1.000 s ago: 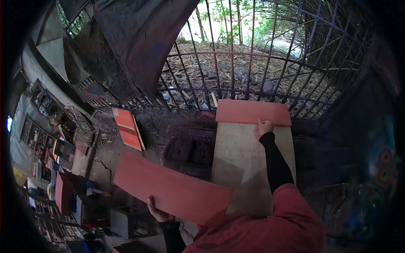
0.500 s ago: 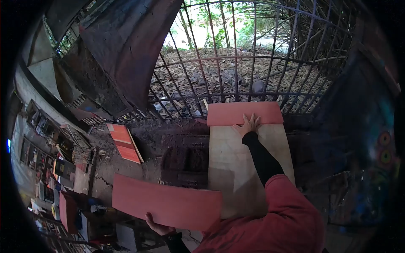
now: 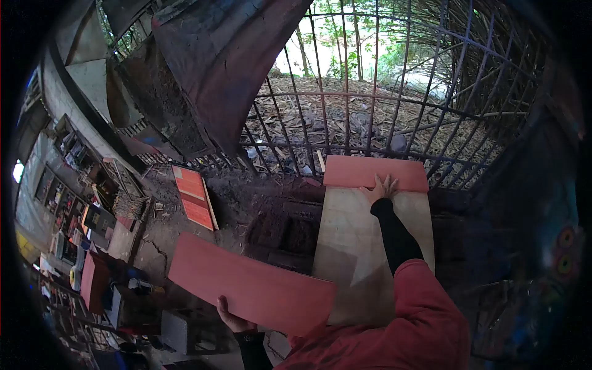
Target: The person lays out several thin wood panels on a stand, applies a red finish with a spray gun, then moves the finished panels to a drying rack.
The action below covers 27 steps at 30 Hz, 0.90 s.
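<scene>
My left hand grips the lower edge of a long red-painted board, with the thumb over its face and the other fingers hidden beneath. The board is tilted and extends across my front at the left, its right end close to my body. My right hand rests with fingers spread on a second red board. That piece lies crosswise over the far end of a pale wooden panel, which stretches from near my body towards the fence.
A metal bar fence stands beyond the panel, with a dark hanging sheet at its left. A red-and-orange panel leans on the ground at left. Cluttered shelves and boxes fill the far left; a dark cover hangs at right.
The left-hand board has tilted, its left end rising and its right end dropping slightly. My right hand stays on the far red board. The whole view has shifted a little.
</scene>
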Each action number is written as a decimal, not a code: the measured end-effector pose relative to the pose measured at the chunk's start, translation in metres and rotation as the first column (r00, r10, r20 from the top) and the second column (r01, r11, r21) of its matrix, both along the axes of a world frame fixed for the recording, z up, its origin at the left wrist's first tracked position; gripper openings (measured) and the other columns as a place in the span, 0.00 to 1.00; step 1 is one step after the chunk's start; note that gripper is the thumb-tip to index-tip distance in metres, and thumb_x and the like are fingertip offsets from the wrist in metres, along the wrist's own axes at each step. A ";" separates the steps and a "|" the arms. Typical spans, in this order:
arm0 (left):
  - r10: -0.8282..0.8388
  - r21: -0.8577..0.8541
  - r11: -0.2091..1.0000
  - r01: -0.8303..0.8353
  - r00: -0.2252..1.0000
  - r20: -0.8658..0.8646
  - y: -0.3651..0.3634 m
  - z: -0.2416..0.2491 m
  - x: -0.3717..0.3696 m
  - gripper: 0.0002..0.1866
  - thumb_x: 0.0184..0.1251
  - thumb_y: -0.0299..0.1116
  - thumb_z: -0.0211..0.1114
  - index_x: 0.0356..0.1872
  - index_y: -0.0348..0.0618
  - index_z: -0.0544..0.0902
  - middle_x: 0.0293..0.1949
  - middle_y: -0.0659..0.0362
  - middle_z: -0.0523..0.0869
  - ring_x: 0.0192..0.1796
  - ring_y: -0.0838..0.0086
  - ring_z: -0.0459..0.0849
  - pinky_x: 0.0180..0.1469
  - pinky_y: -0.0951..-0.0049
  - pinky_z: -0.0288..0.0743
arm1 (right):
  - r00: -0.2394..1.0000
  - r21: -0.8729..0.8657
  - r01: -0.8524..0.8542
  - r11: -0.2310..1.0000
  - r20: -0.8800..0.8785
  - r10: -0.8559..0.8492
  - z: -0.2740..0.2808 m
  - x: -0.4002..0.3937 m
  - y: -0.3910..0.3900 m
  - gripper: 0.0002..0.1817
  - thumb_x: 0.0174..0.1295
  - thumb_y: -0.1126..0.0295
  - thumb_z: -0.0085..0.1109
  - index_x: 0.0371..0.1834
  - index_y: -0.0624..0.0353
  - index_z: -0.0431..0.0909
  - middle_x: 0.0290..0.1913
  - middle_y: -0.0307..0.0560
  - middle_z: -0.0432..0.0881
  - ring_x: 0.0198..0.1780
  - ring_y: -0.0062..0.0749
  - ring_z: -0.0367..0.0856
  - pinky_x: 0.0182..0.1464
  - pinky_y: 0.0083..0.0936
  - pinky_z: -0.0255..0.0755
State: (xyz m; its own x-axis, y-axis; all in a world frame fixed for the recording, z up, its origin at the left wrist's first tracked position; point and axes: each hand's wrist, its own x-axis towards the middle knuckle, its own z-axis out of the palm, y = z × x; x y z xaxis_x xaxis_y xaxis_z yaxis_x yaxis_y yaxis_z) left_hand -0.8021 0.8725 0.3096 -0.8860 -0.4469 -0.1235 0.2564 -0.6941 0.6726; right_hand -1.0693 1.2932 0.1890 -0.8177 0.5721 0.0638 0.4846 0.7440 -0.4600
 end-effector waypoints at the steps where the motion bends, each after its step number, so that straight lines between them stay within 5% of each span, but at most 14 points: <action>1: 0.010 0.005 1.000 -0.009 1.000 -0.009 0.001 -0.005 -0.004 0.31 0.60 0.48 0.59 0.61 0.42 0.66 0.57 0.54 0.72 0.58 0.60 0.71 0.56 0.59 0.68 | 1.000 0.008 0.010 1.000 0.020 -0.011 0.010 0.003 -0.002 0.44 0.43 0.40 0.67 0.66 0.40 0.64 0.73 0.57 0.46 0.74 0.61 0.32 0.67 0.66 0.34; 3: 0.010 0.059 0.998 -0.009 1.000 -0.015 -0.002 -0.017 -0.008 0.33 0.60 0.49 0.59 0.61 0.41 0.65 0.58 0.53 0.72 0.58 0.59 0.71 0.56 0.58 0.68 | 0.999 0.014 -0.007 1.000 0.038 0.007 0.031 0.011 -0.015 0.44 0.43 0.41 0.67 0.66 0.43 0.65 0.72 0.58 0.49 0.73 0.60 0.36 0.67 0.66 0.34; 5: -0.050 0.077 0.995 0.055 0.997 -0.065 0.012 -0.005 -0.015 0.32 0.59 0.49 0.59 0.60 0.40 0.66 0.57 0.53 0.73 0.58 0.58 0.72 0.58 0.58 0.67 | 0.974 0.008 -0.179 0.984 -0.139 0.178 0.048 0.014 -0.037 0.41 0.47 0.44 0.66 0.64 0.52 0.66 0.69 0.60 0.56 0.71 0.57 0.50 0.67 0.56 0.47; 6: -0.054 0.099 0.993 0.061 0.996 -0.071 0.015 -0.005 -0.018 0.32 0.59 0.49 0.59 0.60 0.40 0.67 0.56 0.53 0.74 0.57 0.59 0.72 0.58 0.58 0.67 | 0.803 -0.222 -0.535 0.815 -0.435 0.408 0.045 0.017 -0.048 0.36 0.54 0.48 0.63 0.60 0.61 0.69 0.62 0.60 0.67 0.62 0.51 0.67 0.61 0.42 0.62; 8: -0.050 0.213 0.976 0.043 0.998 0.026 0.021 -0.009 -0.022 0.32 0.58 0.49 0.58 0.60 0.40 0.67 0.55 0.53 0.75 0.57 0.59 0.73 0.59 0.58 0.67 | 0.569 -0.580 -0.775 0.249 -0.470 0.675 0.116 0.066 -0.108 0.25 0.64 0.55 0.55 0.57 0.63 0.72 0.47 0.49 0.78 0.47 0.35 0.78 0.48 0.28 0.71; 10: -0.144 0.284 0.948 0.143 0.989 -0.018 0.023 -0.028 -0.030 0.35 0.57 0.51 0.59 0.62 0.42 0.65 0.59 0.53 0.73 0.59 0.59 0.72 0.61 0.58 0.65 | 0.259 -0.554 -0.831 -0.039 -0.449 0.855 0.150 0.104 -0.145 0.25 0.65 0.54 0.53 0.56 0.64 0.72 0.47 0.46 0.77 0.46 0.30 0.77 0.47 0.27 0.70; 11: -0.186 0.258 0.948 0.185 0.982 -0.021 0.029 -0.027 -0.035 0.33 0.59 0.51 0.57 0.62 0.41 0.65 0.59 0.53 0.73 0.59 0.59 0.72 0.61 0.58 0.65 | 0.170 -0.447 -0.893 -0.059 -0.457 0.873 0.160 0.115 -0.157 0.26 0.63 0.53 0.55 0.54 0.65 0.73 0.47 0.48 0.76 0.45 0.34 0.77 0.46 0.28 0.71; 13: -0.243 0.243 0.939 0.242 0.970 -0.026 0.039 -0.028 -0.042 0.32 0.62 0.50 0.56 0.62 0.41 0.66 0.59 0.52 0.73 0.60 0.58 0.72 0.61 0.58 0.65 | 0.220 -0.204 -0.967 0.152 -0.371 0.902 0.166 0.125 -0.160 0.24 0.62 0.56 0.57 0.53 0.64 0.73 0.40 0.48 0.76 0.40 0.34 0.76 0.42 0.28 0.71; 14: -0.277 0.215 0.938 0.272 0.961 -0.008 0.044 -0.030 -0.044 0.32 0.64 0.51 0.55 0.63 0.41 0.65 0.60 0.52 0.72 0.61 0.59 0.70 0.62 0.57 0.64 | 0.232 -0.206 -0.965 0.165 -0.362 0.903 0.161 0.124 -0.159 0.24 0.62 0.56 0.57 0.53 0.64 0.73 0.40 0.48 0.76 0.40 0.34 0.76 0.42 0.28 0.71; 17: -0.387 0.185 0.907 0.378 0.922 0.012 0.063 -0.037 -0.049 0.33 0.68 0.55 0.51 0.65 0.42 0.62 0.62 0.53 0.69 0.63 0.59 0.68 0.64 0.55 0.62 | 0.360 -0.230 -0.923 0.308 -0.234 0.903 0.139 0.121 -0.144 0.20 0.62 0.57 0.57 0.45 0.65 0.75 0.35 0.51 0.76 0.36 0.39 0.76 0.39 0.28 0.70; 19: -0.487 0.232 0.843 0.486 0.872 -0.057 0.077 -0.042 -0.047 0.34 0.67 0.56 0.51 0.66 0.42 0.61 0.64 0.54 0.68 0.65 0.59 0.66 0.65 0.54 0.60 | 0.531 -0.408 -0.812 0.417 -0.223 0.818 0.138 0.121 -0.137 0.18 0.61 0.56 0.58 0.34 0.65 0.74 0.30 0.56 0.77 0.36 0.50 0.77 0.38 0.37 0.69; 24: -0.427 0.232 0.888 0.397 0.900 0.091 0.104 -0.047 -0.033 0.34 0.66 0.60 0.49 0.64 0.44 0.63 0.63 0.57 0.68 0.65 0.61 0.66 0.66 0.56 0.60 | 0.571 -0.503 -0.747 0.435 -0.149 0.807 0.115 0.091 -0.084 0.18 0.65 0.58 0.51 0.32 0.65 0.73 0.31 0.60 0.77 0.36 0.55 0.76 0.37 0.41 0.68; 27: -0.389 0.237 0.908 0.346 0.907 0.163 0.104 -0.054 -0.013 0.33 0.67 0.59 0.50 0.63 0.45 0.65 0.62 0.57 0.69 0.64 0.61 0.67 0.65 0.57 0.61 | 0.731 -0.221 -0.681 0.698 -0.143 0.668 0.080 0.071 -0.037 0.21 0.67 0.56 0.44 0.30 0.66 0.74 0.31 0.63 0.77 0.37 0.59 0.75 0.38 0.45 0.66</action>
